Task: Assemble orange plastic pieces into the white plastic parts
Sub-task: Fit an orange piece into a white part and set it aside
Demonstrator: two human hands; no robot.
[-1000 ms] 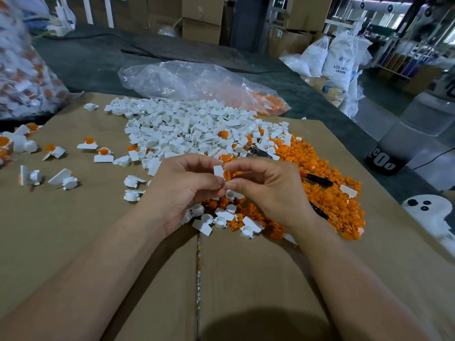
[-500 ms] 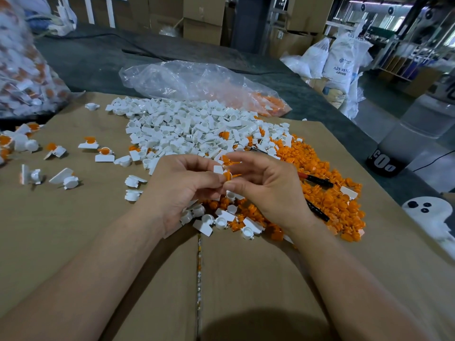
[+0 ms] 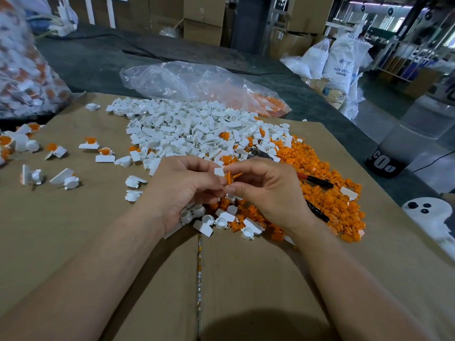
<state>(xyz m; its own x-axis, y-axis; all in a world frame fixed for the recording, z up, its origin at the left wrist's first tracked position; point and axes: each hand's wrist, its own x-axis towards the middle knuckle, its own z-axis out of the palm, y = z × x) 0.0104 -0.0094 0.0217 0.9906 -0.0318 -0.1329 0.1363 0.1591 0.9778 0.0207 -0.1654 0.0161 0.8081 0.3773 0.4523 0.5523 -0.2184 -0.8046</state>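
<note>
Since the earlier frames I note almost no travel: both hands hold the same station above the cardboard surface (image 3: 73, 230), and only the orange piece now shows more plainly between the fingertips.

At far left, a few finished assemblies (image 3: 104, 155) lie scattered, well apart from the work. The left hand (image 3: 182, 190) has its fingers curled, pinching a white part (image 3: 219, 171) at the fingertips. Touching it, just to the right, is the orange piece (image 3: 229, 178), pinched between thumb and forefinger of the right hand (image 3: 268, 193). Both items are held clear of the surface, above the near edge of the orange pile (image 3: 327, 193).

I judge the step in hand to be insertion, not yet seated. The next move calls for aligning the orange piece with the socket of the white part, then a firm, straight press.
</note>
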